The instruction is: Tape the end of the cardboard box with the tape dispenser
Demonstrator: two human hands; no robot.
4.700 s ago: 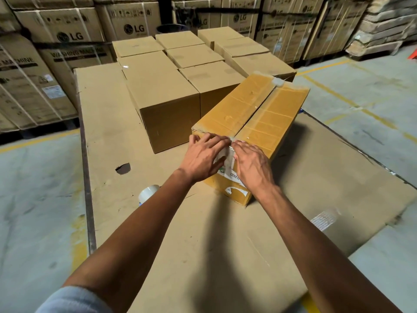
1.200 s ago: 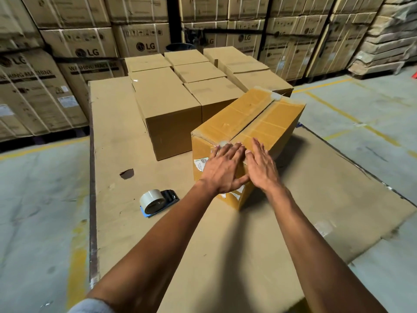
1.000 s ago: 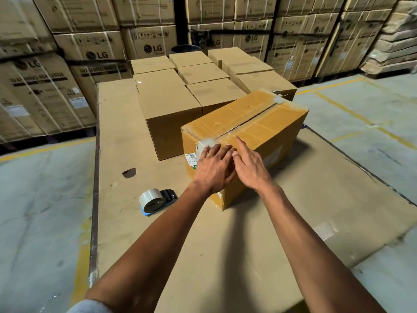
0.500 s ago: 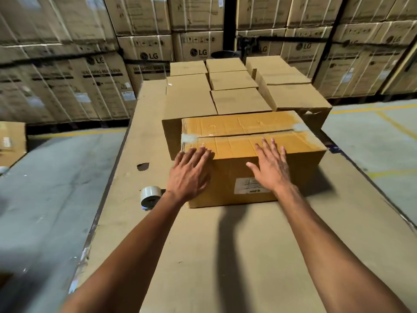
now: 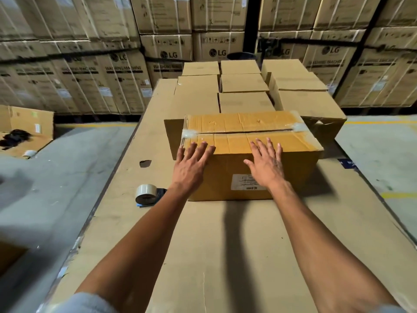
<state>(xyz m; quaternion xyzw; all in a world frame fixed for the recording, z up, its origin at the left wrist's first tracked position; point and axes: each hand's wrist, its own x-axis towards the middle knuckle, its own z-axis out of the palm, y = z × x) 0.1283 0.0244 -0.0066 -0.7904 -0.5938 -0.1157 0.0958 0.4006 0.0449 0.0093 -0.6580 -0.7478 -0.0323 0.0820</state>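
A yellow-brown cardboard box [image 5: 246,132] lies broadside to me on the cardboard-covered table [image 5: 225,245], its top seam running left to right with clear tape patches at both ends. My left hand [image 5: 191,166] rests flat over the box's near left top edge, fingers spread. My right hand [image 5: 266,163] lies flat on the near top edge further right, above a white label [image 5: 242,182]. The tape dispenser [image 5: 147,194], with a pale roll on a blue and black frame, lies on the table left of the box, untouched.
Several plain closed boxes [image 5: 243,86] stand in rows right behind the box. Stacked LG washing machine cartons [image 5: 112,75] wall off the back. An open carton [image 5: 24,129] sits on the concrete floor at left. A small hole [image 5: 145,163] marks the table cover.
The box has been turned from end-on to broadside. My hands moved from pressing the taped end to resting flat and apart on its near top edge.
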